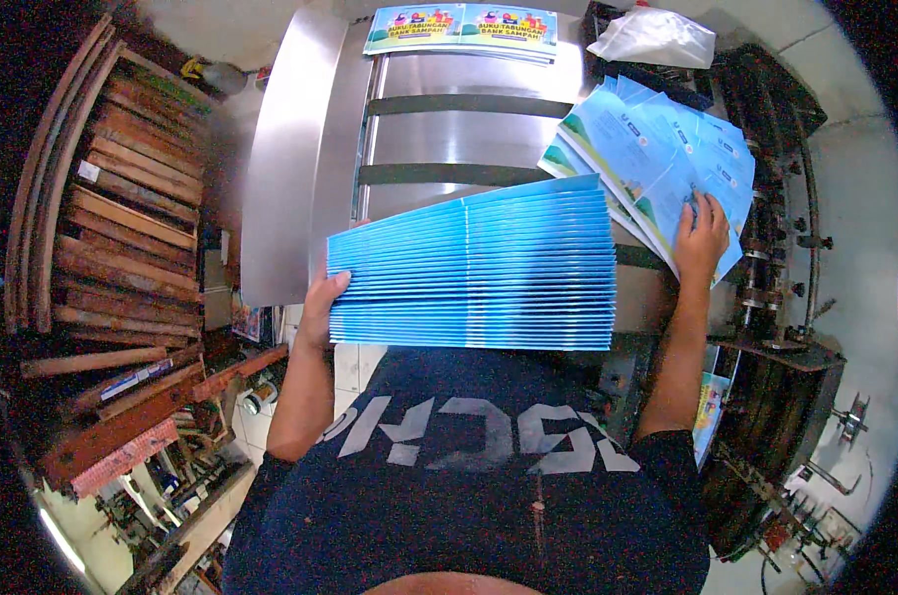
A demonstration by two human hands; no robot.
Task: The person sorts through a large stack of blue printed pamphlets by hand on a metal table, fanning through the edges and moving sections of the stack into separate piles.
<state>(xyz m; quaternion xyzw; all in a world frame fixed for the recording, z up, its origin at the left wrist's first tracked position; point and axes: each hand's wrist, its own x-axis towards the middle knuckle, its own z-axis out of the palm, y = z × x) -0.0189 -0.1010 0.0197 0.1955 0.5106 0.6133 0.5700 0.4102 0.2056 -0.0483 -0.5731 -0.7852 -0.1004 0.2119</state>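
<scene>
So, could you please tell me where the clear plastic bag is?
The plastic bag lies at the top right of the head view, above the fanned booklets under the right hand.

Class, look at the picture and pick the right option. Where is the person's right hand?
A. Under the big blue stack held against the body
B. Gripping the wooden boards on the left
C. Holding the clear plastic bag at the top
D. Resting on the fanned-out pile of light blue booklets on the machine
D: the right hand lies flat on the fanned light blue booklets, while the left hand supports the big blue stack.
</scene>
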